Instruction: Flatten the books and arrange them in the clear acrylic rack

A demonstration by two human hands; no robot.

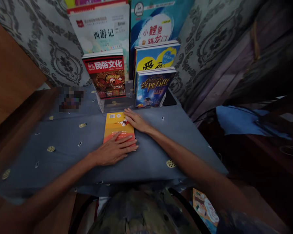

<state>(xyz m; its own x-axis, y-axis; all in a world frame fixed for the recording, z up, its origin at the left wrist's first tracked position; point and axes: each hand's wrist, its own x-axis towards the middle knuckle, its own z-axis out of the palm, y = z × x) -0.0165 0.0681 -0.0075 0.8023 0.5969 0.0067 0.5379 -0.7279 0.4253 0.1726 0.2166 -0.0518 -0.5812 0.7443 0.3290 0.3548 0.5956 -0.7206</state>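
Note:
An orange-yellow book lies flat on the grey-blue tablecloth, back cover up with a barcode near its far edge. My left hand rests flat on the book's near end, fingers spread. My right hand touches the book's far right edge, fingers extended. Just beyond the book stands a clear acrylic rack holding upright books: a red one at the left and a dark blue one at the right.
Taller books stand behind: a white one, a blue one, a yellow-blue one. A patterned curtain hangs behind. A wooden panel is at left. Blue cloth lies at right. Another book sits below the table edge.

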